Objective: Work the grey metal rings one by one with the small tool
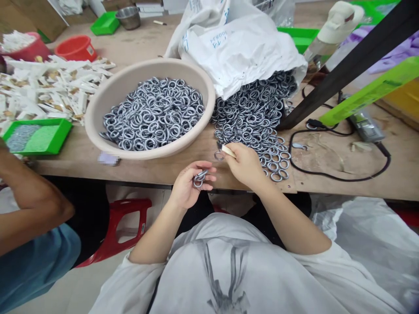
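Observation:
My left hand (185, 188) is held palm up at the table's front edge, its fingers curled around a few shiny grey rings (199, 178). To its right, my right hand (245, 163) grips a short tool with a cream handle (228, 151); the kind of tool cannot be made out. A single grey ring (218, 155) is at the tool's dark tip, touching or just behind it. Beyond my right hand, a heap of loose grey rings (252, 117) spills from a white sack (242, 48). A wide beige basin (149, 152), full of similar rings, stands beyond my left hand.
A dark slanted post (343, 65) and a black cable (330, 176) are on the right. White pieces (55, 87) lie in a pile on the left, by a green tray (62, 135). A co-worker's arm (32, 200) is close on my left, near a red stool (126, 226).

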`<state>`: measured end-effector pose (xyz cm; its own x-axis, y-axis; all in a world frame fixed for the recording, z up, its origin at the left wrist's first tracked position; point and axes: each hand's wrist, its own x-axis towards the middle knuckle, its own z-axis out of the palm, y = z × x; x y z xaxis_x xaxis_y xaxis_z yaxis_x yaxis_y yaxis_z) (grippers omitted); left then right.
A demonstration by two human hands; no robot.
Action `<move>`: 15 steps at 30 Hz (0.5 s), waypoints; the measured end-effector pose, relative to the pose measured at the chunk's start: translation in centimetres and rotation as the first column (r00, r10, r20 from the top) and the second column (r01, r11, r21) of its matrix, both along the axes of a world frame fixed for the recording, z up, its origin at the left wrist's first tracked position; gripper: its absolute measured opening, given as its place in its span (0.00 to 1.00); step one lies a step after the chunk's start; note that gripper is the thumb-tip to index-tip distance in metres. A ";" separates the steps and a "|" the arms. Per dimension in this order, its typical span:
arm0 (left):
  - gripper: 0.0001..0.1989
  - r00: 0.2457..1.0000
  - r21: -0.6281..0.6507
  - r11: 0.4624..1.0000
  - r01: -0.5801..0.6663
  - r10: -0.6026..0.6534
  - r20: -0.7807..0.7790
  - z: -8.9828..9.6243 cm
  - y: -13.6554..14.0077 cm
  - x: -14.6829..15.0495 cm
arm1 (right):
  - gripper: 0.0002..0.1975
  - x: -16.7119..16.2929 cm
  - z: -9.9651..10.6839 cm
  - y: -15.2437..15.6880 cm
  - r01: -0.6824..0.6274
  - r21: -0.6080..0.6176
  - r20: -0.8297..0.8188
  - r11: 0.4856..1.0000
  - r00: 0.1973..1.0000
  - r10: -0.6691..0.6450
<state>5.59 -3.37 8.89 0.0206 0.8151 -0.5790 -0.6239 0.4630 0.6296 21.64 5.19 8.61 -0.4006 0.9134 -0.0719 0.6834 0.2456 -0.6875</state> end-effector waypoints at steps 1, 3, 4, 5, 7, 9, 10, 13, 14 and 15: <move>0.11 1.000 0.007 1.000 0.009 -0.009 0.005 -0.1 0.1 0.3 | 0.14 0.4 0.1 -0.4 0.007 -0.078 -0.195 0.997 0.981 -0.023; 0.14 0.998 0.029 0.998 0.053 -0.054 0.023 -0.2 0.2 1.1 | 0.18 1.0 0.2 -1.3 -0.029 -0.246 -0.511 0.969 0.853 -0.104; 0.18 0.995 0.040 0.995 0.090 -0.091 0.040 -0.1 0.3 1.6 | 0.19 1.0 0.1 -1.9 -0.057 -0.316 -0.602 0.947 0.784 -0.154; 0.22 0.989 0.047 0.990 0.132 -0.135 0.062 0.0 0.3 2.2 | 0.20 1.0 0.0 -2.4 -0.079 -0.374 -0.654 0.924 0.729 -0.202; 0.25 0.967 0.046 0.975 0.217 -0.221 0.127 0.4 0.3 3.1 | 0.21 0.8 -0.3 -3.3 -0.117 -0.462 -0.696 0.879 0.662 -0.278; 0.24 0.946 0.035 0.965 0.260 -0.262 0.190 0.9 0.3 3.8 | 0.21 0.8 -0.6 -3.9 -0.126 -0.491 -0.709 0.862 0.632 -0.312; 0.23 0.945 0.030 0.966 0.256 -0.257 0.201 1.1 0.3 4.1 | 0.21 0.9 -0.6 -4.1 -0.122 -0.486 -0.713 0.866 0.628 -0.312; 0.22 0.974 0.017 0.984 0.179 -0.179 0.135 1.4 0.1 4.7 | 0.22 1.6 -0.3 -4.2 -0.100 -0.435 -0.700 0.895 0.662 -0.266; 0.23 0.983 0.013 0.988 0.151 -0.152 0.100 1.4 0.0 4.8 | 0.22 1.9 -0.1 -4.1 -0.088 -0.418 -0.679 0.904 0.692 -0.246; 0.23 0.989 0.010 0.991 0.132 -0.133 0.069 1.4 0.0 5.0 | 0.21 2.1 0.1 -3.9 -0.067 -0.395 -0.649 0.916 0.726 -0.227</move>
